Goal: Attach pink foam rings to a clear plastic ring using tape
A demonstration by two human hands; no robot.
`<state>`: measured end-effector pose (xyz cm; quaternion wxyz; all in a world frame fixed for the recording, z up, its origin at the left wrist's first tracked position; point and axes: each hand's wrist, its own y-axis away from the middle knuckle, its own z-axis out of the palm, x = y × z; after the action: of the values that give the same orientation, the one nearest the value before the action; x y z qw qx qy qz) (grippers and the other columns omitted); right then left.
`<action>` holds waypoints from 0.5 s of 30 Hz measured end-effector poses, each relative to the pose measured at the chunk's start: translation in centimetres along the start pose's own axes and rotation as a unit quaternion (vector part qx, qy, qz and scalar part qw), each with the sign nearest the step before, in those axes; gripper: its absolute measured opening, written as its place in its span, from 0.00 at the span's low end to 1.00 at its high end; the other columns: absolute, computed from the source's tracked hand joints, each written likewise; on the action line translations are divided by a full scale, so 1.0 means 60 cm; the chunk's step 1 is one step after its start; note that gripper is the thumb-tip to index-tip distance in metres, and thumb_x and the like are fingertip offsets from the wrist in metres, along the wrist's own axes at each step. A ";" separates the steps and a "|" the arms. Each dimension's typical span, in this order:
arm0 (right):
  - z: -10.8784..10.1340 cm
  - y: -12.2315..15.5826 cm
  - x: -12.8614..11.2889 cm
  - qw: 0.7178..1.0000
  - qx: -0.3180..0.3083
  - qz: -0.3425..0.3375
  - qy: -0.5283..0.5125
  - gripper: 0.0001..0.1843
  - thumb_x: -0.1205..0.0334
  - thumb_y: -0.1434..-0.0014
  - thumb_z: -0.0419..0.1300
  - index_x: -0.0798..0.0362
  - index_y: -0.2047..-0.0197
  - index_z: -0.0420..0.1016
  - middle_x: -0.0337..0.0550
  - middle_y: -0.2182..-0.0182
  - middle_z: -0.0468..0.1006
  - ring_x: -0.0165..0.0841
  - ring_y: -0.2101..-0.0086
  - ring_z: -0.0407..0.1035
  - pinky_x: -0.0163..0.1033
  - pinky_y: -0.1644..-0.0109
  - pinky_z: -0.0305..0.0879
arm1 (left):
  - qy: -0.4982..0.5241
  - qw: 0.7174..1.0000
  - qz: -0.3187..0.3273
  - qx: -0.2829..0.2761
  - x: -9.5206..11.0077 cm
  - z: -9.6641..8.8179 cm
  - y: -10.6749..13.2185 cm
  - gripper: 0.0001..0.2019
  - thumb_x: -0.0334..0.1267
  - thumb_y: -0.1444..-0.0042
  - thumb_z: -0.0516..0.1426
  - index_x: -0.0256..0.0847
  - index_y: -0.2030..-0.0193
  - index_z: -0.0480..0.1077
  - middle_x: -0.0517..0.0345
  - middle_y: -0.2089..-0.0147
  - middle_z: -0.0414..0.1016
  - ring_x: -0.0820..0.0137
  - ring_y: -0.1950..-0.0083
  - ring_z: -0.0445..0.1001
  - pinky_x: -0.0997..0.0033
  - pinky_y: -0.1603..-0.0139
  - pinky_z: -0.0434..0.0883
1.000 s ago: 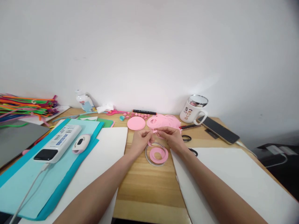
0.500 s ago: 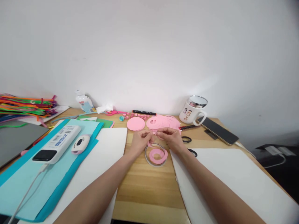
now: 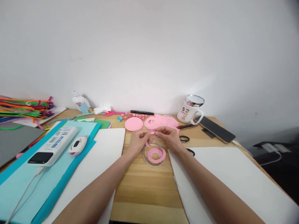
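Note:
My left hand [image 3: 139, 141] and my right hand [image 3: 168, 135] meet above the middle of the desk, fingers pinched close together. Between their fingertips is a narrow pink paper strip [image 3: 152, 133], part of which curls down below my left hand. Just under the hands a coiled pink paper spiral [image 3: 156, 155] lies inside a grey ring [image 3: 145, 159] on the wood. Behind my fingers spreads a pile of cut pink paper rings [image 3: 161, 120]. Left of the pile lies a stack of pink paper discs [image 3: 134, 123].
Small rolled pink pieces [image 3: 139, 116] and a black marker [image 3: 142, 112] lie near the wall. A mug [image 3: 189, 110] and a phone [image 3: 216, 130] stand and lie at right. Scissors handles [image 3: 184, 138] show beside my right wrist. White sheets [image 3: 224, 174] flank the wood; a power bank [image 3: 52, 146] rests on blue paper.
The whole view has shifted slightly to the right, so things appear a little further left. Both hands keep their pinch on the strip, with hardly any movement.

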<state>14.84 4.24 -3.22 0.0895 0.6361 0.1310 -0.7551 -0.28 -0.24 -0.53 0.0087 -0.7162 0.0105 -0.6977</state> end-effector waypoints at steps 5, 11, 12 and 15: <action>0.001 0.001 -0.001 1.000 0.010 -0.014 0.010 0.11 0.58 0.60 0.67 0.53 0.72 0.75 0.39 0.75 0.77 0.29 0.73 0.69 0.35 0.67 0.66 | 0.006 1.000 0.001 -0.022 0.004 0.001 0.001 0.13 0.42 0.52 0.57 0.36 0.81 0.70 0.59 0.82 0.70 0.76 0.80 0.66 0.77 0.77 0.63; 0.000 0.001 0.000 1.000 0.013 -0.003 0.025 0.12 0.57 0.59 0.67 0.54 0.70 0.76 0.43 0.71 0.78 0.33 0.69 0.70 0.38 0.63 0.67 | -0.014 1.000 0.007 0.006 0.004 0.000 0.000 0.13 0.43 0.52 0.57 0.35 0.81 0.70 0.59 0.81 0.71 0.75 0.79 0.66 0.77 0.76 0.63; 0.001 0.001 -0.001 1.000 0.007 0.000 0.023 0.12 0.57 0.58 0.66 0.54 0.69 0.76 0.43 0.70 0.78 0.33 0.68 0.71 0.39 0.61 0.67 | -0.014 1.000 0.007 0.010 0.004 0.000 -0.001 0.13 0.43 0.53 0.57 0.35 0.81 0.70 0.59 0.81 0.71 0.75 0.79 0.66 0.77 0.76 0.63; 0.002 0.001 -0.002 1.000 -0.003 0.004 0.010 0.13 0.57 0.58 0.66 0.53 0.67 0.76 0.44 0.68 0.78 0.34 0.66 0.71 0.41 0.58 0.67 | -0.006 1.000 0.005 0.017 0.001 0.000 -0.002 0.13 0.43 0.53 0.57 0.35 0.81 0.69 0.59 0.82 0.70 0.75 0.79 0.66 0.77 0.77 0.63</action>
<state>14.75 4.13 -3.11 0.0930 0.6441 0.1316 -0.7478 -0.30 -0.12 -0.48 0.0242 -0.7198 0.0023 -0.6938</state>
